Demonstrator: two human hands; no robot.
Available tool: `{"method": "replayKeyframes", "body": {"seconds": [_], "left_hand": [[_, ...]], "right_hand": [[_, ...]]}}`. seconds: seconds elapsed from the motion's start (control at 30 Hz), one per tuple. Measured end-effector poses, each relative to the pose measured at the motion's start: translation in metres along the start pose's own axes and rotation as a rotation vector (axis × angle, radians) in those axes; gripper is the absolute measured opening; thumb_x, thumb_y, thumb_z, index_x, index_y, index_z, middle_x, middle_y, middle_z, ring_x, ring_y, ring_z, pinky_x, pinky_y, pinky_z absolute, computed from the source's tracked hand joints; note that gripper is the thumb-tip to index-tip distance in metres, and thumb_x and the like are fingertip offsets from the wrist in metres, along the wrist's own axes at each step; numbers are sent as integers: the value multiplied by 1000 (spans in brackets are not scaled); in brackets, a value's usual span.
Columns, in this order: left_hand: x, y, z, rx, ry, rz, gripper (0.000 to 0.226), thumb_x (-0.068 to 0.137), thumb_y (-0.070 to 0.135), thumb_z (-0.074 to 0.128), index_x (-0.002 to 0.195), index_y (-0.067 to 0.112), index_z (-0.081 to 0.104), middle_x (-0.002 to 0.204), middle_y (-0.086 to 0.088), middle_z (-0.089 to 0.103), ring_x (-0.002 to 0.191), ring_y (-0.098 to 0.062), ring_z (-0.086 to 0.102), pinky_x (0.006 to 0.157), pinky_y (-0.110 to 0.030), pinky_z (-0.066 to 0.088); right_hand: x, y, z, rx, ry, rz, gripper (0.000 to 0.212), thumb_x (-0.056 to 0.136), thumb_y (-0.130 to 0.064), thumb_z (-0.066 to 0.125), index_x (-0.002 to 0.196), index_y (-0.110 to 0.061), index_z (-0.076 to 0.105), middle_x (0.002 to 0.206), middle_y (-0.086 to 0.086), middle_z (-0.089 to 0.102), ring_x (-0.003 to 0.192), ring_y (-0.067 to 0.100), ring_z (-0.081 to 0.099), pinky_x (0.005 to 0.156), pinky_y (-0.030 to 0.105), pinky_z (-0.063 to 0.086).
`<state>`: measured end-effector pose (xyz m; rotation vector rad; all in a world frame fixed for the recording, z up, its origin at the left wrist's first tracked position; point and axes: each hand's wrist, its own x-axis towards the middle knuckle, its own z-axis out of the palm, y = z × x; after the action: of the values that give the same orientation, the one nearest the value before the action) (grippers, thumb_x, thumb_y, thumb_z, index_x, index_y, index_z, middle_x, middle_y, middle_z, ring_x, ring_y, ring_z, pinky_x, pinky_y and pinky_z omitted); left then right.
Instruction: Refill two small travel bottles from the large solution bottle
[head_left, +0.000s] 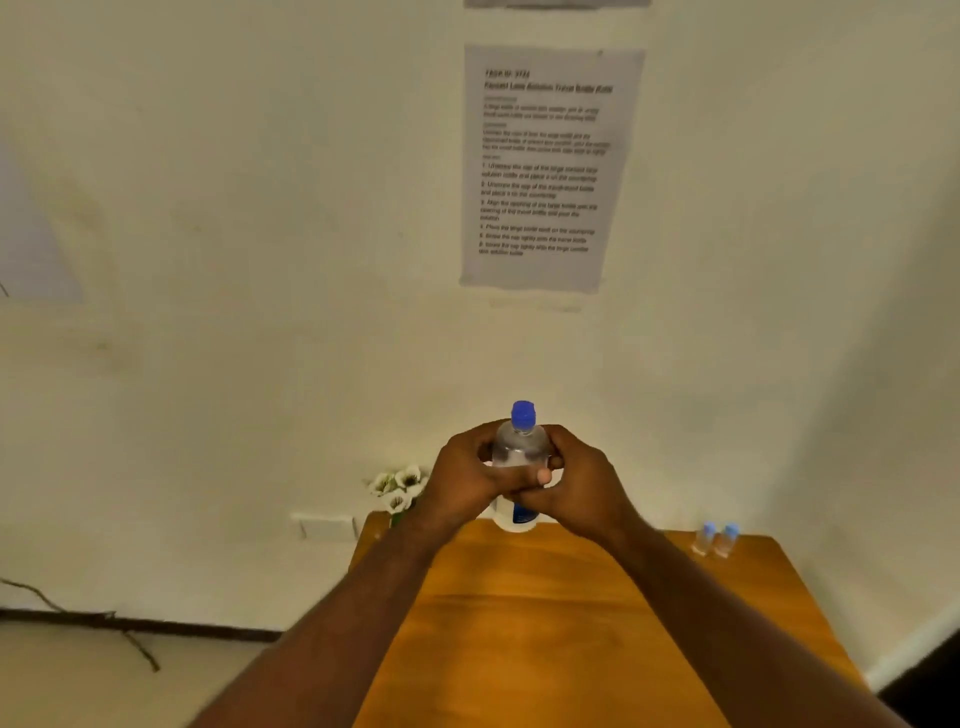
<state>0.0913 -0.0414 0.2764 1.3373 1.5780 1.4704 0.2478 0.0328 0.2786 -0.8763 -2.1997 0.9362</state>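
- Solution bottle (521, 451), large and clear with a blue cap (522, 415) still on, stands upright near the far edge of the wooden table (545, 623), its white base with a blue label patch showing below the hands; the label's print is too blurred to read.
- Left hand (467, 475) wraps the bottle's left side, its fingers curled round the clear body and the thumb lying across the front.
- Right hand (579, 480) wraps the right side, fingers curled round the body just under the shoulder; the two hands meet in front of the bottle.
- Cap and neck rise clear above both sets of fingers, touched by neither hand.
- Two small travel bottles (716, 540), clear with pale blue caps, stand upright side by side at the table's far right corner, well apart from the hands.
- Printed sheet (550, 166) is taped to the wall above the table; it carries a bold heading and numbered steps, but the text is too blurred to read with confidence.
- White artificial flowers (397, 486) sit at the table's far left corner, just beside the left hand.
- White wall socket (324, 526) sits low on the wall, left of the table.
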Motion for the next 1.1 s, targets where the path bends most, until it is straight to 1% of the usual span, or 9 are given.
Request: {"method": "replayKeyframes", "body": {"seconds": [0.13,0.2,0.27,0.33,0.43,0.5,0.63,0.77,1.1], "left_hand": [[-10,-61,-9,146,-2,-169,99,58,57,92,145,33,50,139,11,61,124,-9,58,103,-32,50],[-18,-91,-16,228,38,-236,113,53,75,82,150,33,41,149,8,52,135,-13,49,107,-31,43],[-25,-124,-26,379,134,-228,111,57,85,71,151,33,40,155,4,46,141,-16,43,111,-34,40],[-35,-156,-37,635,194,-208,106,69,86,60,155,32,32,161,2,36,147,-19,34,117,-41,38],[-43,-201,-50,911,190,-222,110,75,90,43,160,26,16,169,-2,18,156,-22,14,124,-48,28],[-48,-225,-55,1006,166,-233,112,77,89,41,162,24,9,171,-4,8,158,-22,5,125,-50,23],[-49,-265,-61,1045,157,-306,115,77,90,41,162,26,-2,172,-3,-2,158,-22,-4,126,-52,15],[-44,-289,-65,1044,165,-355,114,78,90,40,162,26,-2,172,-4,-3,158,-24,-1,125,-54,18],[-30,-314,-69,1034,155,-386,112,79,89,40,162,26,-3,172,-4,-5,159,-24,-3,124,-57,19]], "right_hand": [[6,46,51,-53,-69,116,75,64,-40,89,126,-26,50,111,-11,62,95,12,62,73,15,46],[9,70,75,-64,-85,166,75,64,-47,87,125,-30,47,110,-13,61,95,10,61,70,14,45],[14,93,96,-89,-101,182,74,63,-54,85,122,-32,47,109,-13,62,92,11,62,69,18,49],[20,114,116,-135,-119,204,75,62,-49,87,123,-31,47,111,-9,63,92,13,61,73,27,54],[35,143,146,-153,-151,238,76,62,-40,89,124,-28,47,113,-5,63,93,13,59,73,27,50],[46,159,163,-155,-179,253,78,62,-37,90,126,-25,48,116,-2,62,94,13,56,73,26,46],[72,188,193,-146,-230,282,80,62,-31,91,130,-22,49,122,1,63,103,20,61,81,32,52],[92,207,215,-142,-266,294,81,63,-29,91,132,-21,48,124,2,62,106,22,61,86,36,55],[99,230,236,-115,-247,277,79,64,-25,90,132,-17,50,124,4,62,108,22,61,87,35,54]]}}
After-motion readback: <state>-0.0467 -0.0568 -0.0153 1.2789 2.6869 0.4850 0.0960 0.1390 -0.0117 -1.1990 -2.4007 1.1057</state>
